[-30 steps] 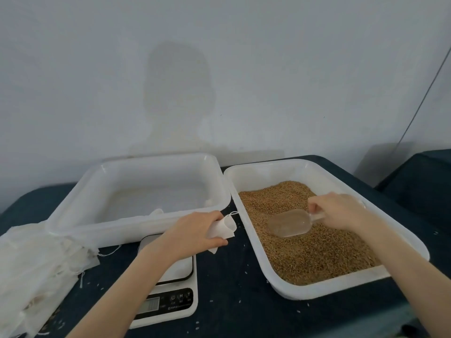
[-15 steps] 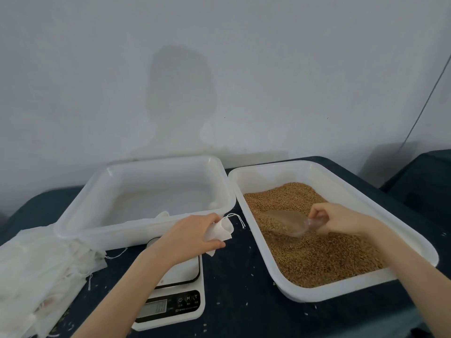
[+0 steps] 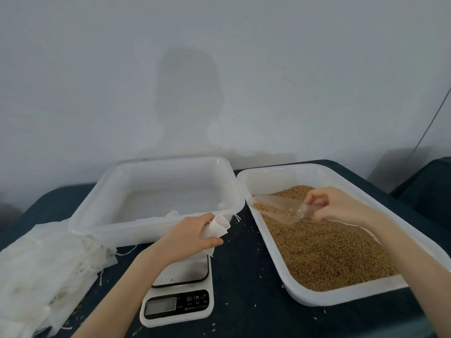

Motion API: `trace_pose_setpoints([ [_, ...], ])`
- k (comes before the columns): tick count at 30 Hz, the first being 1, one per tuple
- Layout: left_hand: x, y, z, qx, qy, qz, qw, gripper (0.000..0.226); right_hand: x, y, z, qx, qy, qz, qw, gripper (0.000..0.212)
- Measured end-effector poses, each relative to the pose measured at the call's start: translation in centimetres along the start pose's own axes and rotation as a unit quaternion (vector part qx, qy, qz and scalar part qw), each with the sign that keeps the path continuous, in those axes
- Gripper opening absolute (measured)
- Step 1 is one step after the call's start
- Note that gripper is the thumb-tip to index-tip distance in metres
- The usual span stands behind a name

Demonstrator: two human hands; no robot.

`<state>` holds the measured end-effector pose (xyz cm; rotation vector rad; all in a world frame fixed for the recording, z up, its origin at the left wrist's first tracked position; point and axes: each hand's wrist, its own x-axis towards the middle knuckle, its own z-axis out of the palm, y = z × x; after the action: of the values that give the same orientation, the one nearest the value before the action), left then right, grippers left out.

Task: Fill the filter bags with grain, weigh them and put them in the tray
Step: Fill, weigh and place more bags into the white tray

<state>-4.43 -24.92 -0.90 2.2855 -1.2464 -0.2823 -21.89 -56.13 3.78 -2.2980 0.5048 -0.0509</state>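
A small white filter bag (image 3: 218, 226) is pinched in the left hand (image 3: 189, 234), fingers and thumb curled round it, mouth held open toward the right. It's kept just above the far end of the kitchen scale (image 3: 179, 292), which is sat on the dark blue tabletop (image 3: 244, 276) at the near middle. The scale's display can't be read, too blurry.

Over on the right, a clear plastic scoop (image 3: 277, 208) is gripped by its handle in the right hand (image 3: 334, 203), fingers curled round it. A bit of grain is carried in the scoop, and it's held low over the grain tray (image 3: 349, 298), at its far left part, close to the wall nearest the bag. The brown grain (image 3: 324, 252) is spread across most of that white tray, piled thicker toward the near side.

The empty-looking white tray (image 3: 151, 225) is parked on the left, far side of the scale, just beside the grain tray with their rims nearly touching. A scrap of white fabric is draped over its near rim, right by the left hand.

A heap of spare filter bags (image 3: 41, 272) is piled at the near left, loose drawstrings trailing off it. A few stray grains are scattered on the tabletop between the scale and the grain tray.
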Motion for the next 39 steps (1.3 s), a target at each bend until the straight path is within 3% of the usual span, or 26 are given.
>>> trace_pose_setpoints([
  [9, -2.3, -2.4, -2.0, 0.025, 0.006, -0.029, 0.999, 0.037, 0.7, -7.4, 3.5, -0.029, -0.061, -0.095, 0.993, 0.03],
  [13, -3.4, -3.3, -2.9, 0.019, 0.009, -0.029, 0.999, 0.025, 1.2, -9.7, 5.5, -0.049, -0.057, -0.108, 0.991, 0.028],
  [23, -5.3, -5.4, -4.0, 0.035, 0.029, -0.046, 0.998, 0.042, 2.0, -12.4, 8.1, -0.106, -0.064, -0.112, 0.986, 0.03],
  [29, -5.4, -5.4, -3.9, 0.118, 0.035, -0.038, 0.992, 0.06, 1.9, -12.9, 9.0, -0.145, -0.06, -0.124, 0.98, 0.031],
  [39, -5.5, -4.1, -3.2, 0.059, 0.034, -0.028, 0.997, 0.073, 2.0, -13.2, 9.4, -0.178, -0.073, -0.139, 0.971, 0.03],
])
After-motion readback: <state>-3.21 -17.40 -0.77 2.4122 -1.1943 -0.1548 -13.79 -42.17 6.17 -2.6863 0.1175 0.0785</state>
